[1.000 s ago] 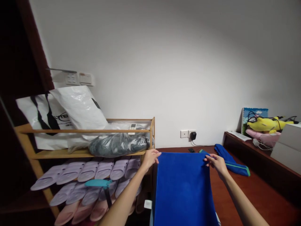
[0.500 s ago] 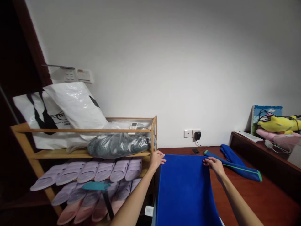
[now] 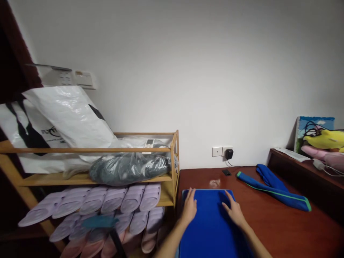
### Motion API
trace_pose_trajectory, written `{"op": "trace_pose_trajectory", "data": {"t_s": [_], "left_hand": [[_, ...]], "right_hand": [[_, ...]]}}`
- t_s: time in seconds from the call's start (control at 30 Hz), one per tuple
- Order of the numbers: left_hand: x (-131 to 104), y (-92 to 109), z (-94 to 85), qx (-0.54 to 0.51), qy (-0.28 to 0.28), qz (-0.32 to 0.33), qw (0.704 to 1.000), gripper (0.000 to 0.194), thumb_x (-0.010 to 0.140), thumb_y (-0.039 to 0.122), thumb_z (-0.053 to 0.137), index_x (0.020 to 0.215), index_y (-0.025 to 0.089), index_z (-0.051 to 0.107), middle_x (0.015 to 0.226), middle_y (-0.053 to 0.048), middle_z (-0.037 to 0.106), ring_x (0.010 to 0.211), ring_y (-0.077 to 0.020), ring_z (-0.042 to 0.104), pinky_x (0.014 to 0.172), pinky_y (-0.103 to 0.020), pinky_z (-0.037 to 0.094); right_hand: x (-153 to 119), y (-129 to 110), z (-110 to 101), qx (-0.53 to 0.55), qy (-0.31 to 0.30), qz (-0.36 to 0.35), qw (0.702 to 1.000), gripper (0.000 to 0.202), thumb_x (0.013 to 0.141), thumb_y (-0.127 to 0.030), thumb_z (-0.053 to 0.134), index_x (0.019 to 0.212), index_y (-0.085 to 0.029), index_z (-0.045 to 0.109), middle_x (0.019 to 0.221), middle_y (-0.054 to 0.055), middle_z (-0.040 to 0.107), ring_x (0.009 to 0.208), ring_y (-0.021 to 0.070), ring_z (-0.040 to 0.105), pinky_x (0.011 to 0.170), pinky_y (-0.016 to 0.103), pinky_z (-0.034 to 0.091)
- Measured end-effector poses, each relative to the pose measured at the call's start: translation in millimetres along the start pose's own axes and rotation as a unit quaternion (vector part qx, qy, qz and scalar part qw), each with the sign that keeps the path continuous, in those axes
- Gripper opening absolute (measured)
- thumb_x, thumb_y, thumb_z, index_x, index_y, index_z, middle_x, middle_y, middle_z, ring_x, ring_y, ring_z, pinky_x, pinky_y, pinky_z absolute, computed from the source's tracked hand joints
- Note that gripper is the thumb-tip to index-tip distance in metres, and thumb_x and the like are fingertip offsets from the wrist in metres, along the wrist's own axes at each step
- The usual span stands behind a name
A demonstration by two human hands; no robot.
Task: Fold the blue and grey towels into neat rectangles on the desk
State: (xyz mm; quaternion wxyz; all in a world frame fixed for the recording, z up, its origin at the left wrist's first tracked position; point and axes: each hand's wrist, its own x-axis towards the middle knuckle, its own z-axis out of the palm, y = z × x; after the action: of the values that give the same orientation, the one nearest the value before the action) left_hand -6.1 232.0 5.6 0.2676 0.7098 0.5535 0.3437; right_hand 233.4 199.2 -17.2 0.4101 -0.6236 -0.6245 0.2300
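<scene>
A smooth blue cloth [image 3: 209, 233] lies spread as a rectangle over the near left part of the dark red desktop, running out of view at the bottom. My left hand [image 3: 189, 209] rests near its far left corner, fingers stretched forward. Near the far right corner is my right hand [image 3: 234, 212], thumb and fingers spread apart. Both hands seem to touch the fabric with nothing gripped. To the right, a long folded blue fabric piece with green trim [image 3: 276, 191] lies on the desk.
A wooden rack [image 3: 173, 165] stands left of the desk, with white bags [image 3: 72, 118], a plastic-wrapped bundle [image 3: 131, 168] and rows of slippers [image 3: 131, 199]. A black plug [image 3: 229, 154] sits in the wall. On the raised right ledge lies a yellow plush toy [image 3: 325, 139].
Both hands have let go of the cloth's far edge, which they were holding up. The cloth now lies lower and flatter, with my hands opened over it. The view has shifted slightly right.
</scene>
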Motion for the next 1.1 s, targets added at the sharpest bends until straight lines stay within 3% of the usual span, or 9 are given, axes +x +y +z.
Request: {"op": "trace_pose_trajectory", "data": {"t_s": [0.1,0.2,0.33,0.47,0.57,0.63,0.8,0.97,1.1], "left_hand": [[-17,12,33.0,0.073,-0.051,0.062,0.994,0.055,0.081,0.013,0.035,0.136,0.02,0.042,0.149,-0.005,0.031,0.137,-0.0176,0.024,0.113,-0.039,0.022],[-22,11,44.1,0.139,-0.075,0.08,0.984,0.055,0.085,0.022,0.034,0.139,0.018,0.036,0.148,-0.007,0.031,0.138,-0.0207,0.019,0.114,-0.046,0.016],[-19,-7,19.3,0.211,-0.085,0.079,0.971,0.053,0.088,0.042,0.034,0.139,0.025,0.036,0.149,-0.005,0.028,0.139,-0.024,0.019,0.113,-0.053,0.012],[-27,-7,-4.7,0.256,-0.071,0.072,0.961,0.053,0.091,0.041,0.03,0.14,0.022,0.035,0.149,-0.007,0.027,0.139,-0.0255,0.017,0.112,-0.056,0.009],[-53,4,-1.2,0.27,-0.05,0.111,0.955,0.053,0.092,0.034,0.03,0.143,0.019,0.027,0.15,-0.008,0.023,0.139,-0.0243,0.015,0.114,-0.054,0.008],[-80,6,7.3,0.263,-0.049,0.16,0.95,0.057,0.091,0.031,0.032,0.145,0.023,0.016,0.151,-0.004,0.02,0.139,-0.0239,0.017,0.114,-0.052,0.015],[-138,-2,12.7,0.245,-0.115,0.186,0.945,0.062,0.091,0.044,0.036,0.143,0.031,0.005,0.15,0.0,0.018,0.136,-0.0275,0.026,0.11,-0.051,0.027],[-157,10,-1.7,0.255,-0.116,0.157,0.947,0.058,0.091,0.05,0.032,0.142,0.033,0.008,0.149,0.001,0.018,0.137,-0.0277,0.023,0.111,-0.054,0.023],[-168,1,6.2,0.291,-0.091,0.2,0.931,0.059,0.092,0.049,0.034,0.141,0.032,0.008,0.148,-0.001,0.022,0.134,-0.028,0.03,0.107,-0.052,0.03]], "right_hand": [[-5,-21,39,-0.075,-0.055,-0.065,0.993,0.056,0.082,-0.042,0.042,0.136,-0.026,0.041,0.142,0.003,0.042,0.132,0.02,0.034,0.109,0.041,0.025],[-7,-29,59,-0.146,-0.086,-0.085,0.982,0.051,0.086,-0.043,0.037,0.136,-0.03,0.041,0.143,0.0,0.04,0.134,0.0171,0.03,0.11,0.039,0.024],[-6,-7,39,-0.239,-0.05,-0.025,0.97,0.059,0.088,-0.053,0.031,0.137,-0.022,0.04,0.147,0.008,0.032,0.137,0.0238,0.023,0.11,0.05,0.017],[-16,7,6,-0.294,-0.009,0.015,0.956,0.062,0.089,-0.051,0.029,0.139,-0.016,0.036,0.148,0.013,0.027,0.138,0.0264,0.018,0.111,0.053,0.012],[-41,-5,3,-0.31,-0.017,-0.019,0.95,0.064,0.088,-0.055,0.032,0.14,-0.017,0.035,0.149,0.009,0.024,0.139,0.0245,0.017,0.112,0.048,0.013],[-66,-17,11,-0.3,-0.037,-0.056,0.951,0.063,0.089,-0.058,0.029,0.142,-0.023,0.029,0.15,0.005,0.022,0.138,0.0234,0.017,0.112,0.047,0.018],[-127,-33,28,-0.256,-0.09,-0.096,0.958,0.056,0.089,-0.057,0.03,0.141,-0.036,0.024,0.148,-0.001,0.026,0.136,0.0252,0.025,0.109,0.05,0.028],[-147,-40,22,-0.282,-0.081,-0.081,0.953,0.056,0.09,-0.057,0.026,0.141,-0.033,0.027,0.148,0.001,0.024,0.136,0.0253,0.022,0.109,0.051,0.027],[-158,-38,21,-0.303,-0.071,-0.101,0.945,0.056,0.09,-0.057,0.026,0.141,-0.032,0.027,0.147,0.001,0.027,0.135,0.025,0.026,0.107,0.05,0.032]]}}
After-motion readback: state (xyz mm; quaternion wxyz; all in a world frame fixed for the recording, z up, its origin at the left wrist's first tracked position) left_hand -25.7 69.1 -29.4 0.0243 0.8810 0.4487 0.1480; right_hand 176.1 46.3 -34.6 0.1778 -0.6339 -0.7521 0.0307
